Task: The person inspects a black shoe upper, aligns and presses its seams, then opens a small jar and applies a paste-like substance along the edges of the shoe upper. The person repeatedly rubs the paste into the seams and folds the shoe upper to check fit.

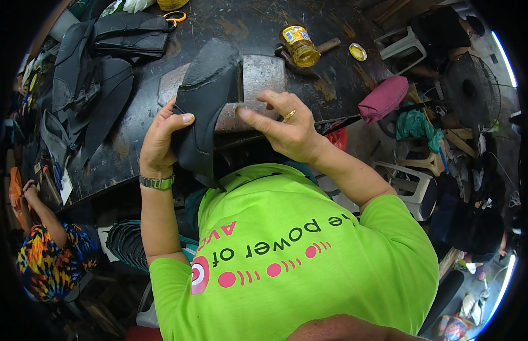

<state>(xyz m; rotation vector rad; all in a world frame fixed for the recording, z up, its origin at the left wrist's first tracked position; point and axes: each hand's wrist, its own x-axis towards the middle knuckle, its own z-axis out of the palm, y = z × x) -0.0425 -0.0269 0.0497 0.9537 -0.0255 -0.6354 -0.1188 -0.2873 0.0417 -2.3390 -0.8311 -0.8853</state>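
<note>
My left hand [163,139] is closed on a black shoe upper [206,94], thumb on its face and fingers behind. Stitched seams run across the piece, and its far end looks rough and frayed. To the right, my right hand [287,126] is off the upper, thumb and forefinger apart with nothing visible between them; its other fingers are partly curled. Beneath the upper and both hands lies a worn grey metal slab [264,74] on the dark table [144,85]. Part of the slab is hidden by the upper.
More black uppers [76,74] are piled at the table's left. Beyond my right hand are a glass jar [302,51], a hammer [329,45] and a round lid [358,52]. Orange-handled scissors [175,20] lie at the back. A pink pouch [383,99] hangs near the right edge; a co-worker [53,256] sits left.
</note>
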